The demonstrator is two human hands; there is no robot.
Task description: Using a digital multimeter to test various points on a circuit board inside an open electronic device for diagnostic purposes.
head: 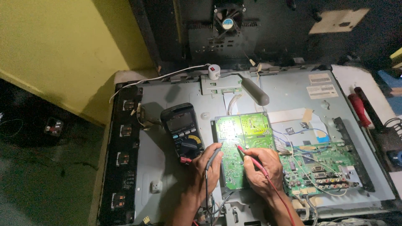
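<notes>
Hands (pixel 234 167) with probes (pixel 247 155) mid-board (pixel 243 138), edges clear

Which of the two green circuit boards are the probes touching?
The left, brightly lit green board, under both hands: left hand, right hand. The right green board, crowded with connectors and wires, is untouched.

A bright green circuit board (pixel 244 146) sits on a pale grey metal panel (pixel 176 175), where the right hand (pixel 261 169) holds a red probe (pixel 251 158) with a red lead and the left hand (pixel 208 167) a black probe (pixel 212 159). To the left lies a black meter (pixel 182 129) with a yellow-marked dial. A red-handled screwdriver (pixel 359 109) rests far right. The wall (pixel 63 50) at far left is yellow-green.
</notes>
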